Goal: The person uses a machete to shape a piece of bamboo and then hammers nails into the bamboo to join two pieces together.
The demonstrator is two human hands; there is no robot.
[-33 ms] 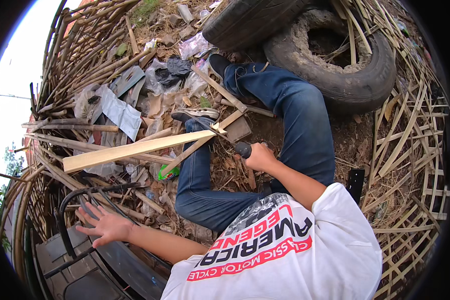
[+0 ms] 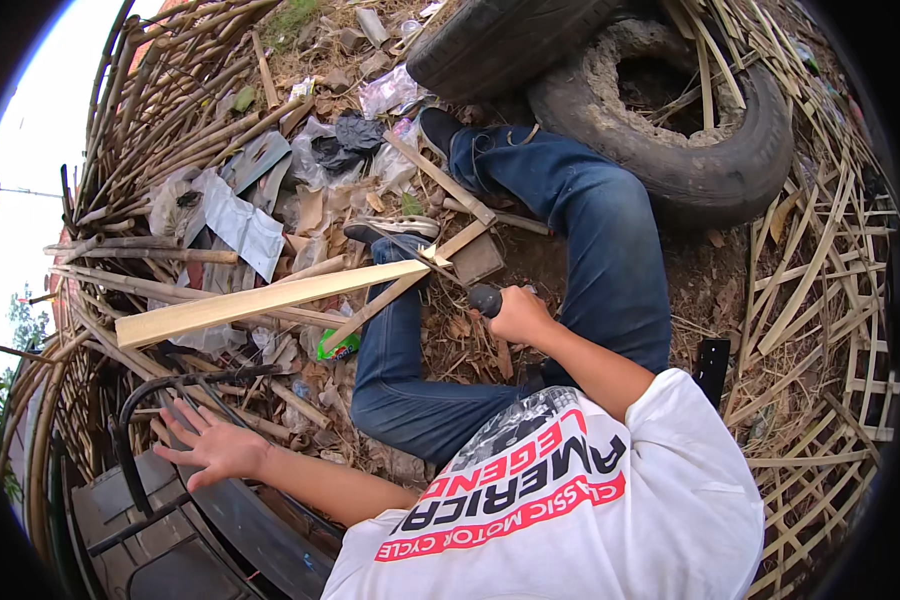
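Observation:
A long pale split bamboo strip [image 2: 270,300] slants across my shins, its broad end at the left and its splintered end [image 2: 430,258] near a crossed wooden stake. In my right hand [image 2: 520,315] is a knife [image 2: 486,299], gripped by its dark rounded handle. Its thin blade, seen nearly edge-on, runs toward the splintered end; whether it touches the bamboo I cannot tell. My left hand [image 2: 220,447] is spread wide, palm up and holding nothing, below the strip's broad end and over a black metal frame.
A wooden stake [image 2: 370,308] crosses under the strip by my left shin, with a small block [image 2: 478,258] beside it. Two old tyres [image 2: 690,170] lie beyond my right leg. Bamboo poles [image 2: 160,150] are piled left, woven bamboo lattice [image 2: 820,290] stands right. Plastic litter covers the ground ahead.
The bamboo strip has shifted slightly to the left, away from my right hand. My left hand has hardly moved and stays spread; my right hand keeps its grip.

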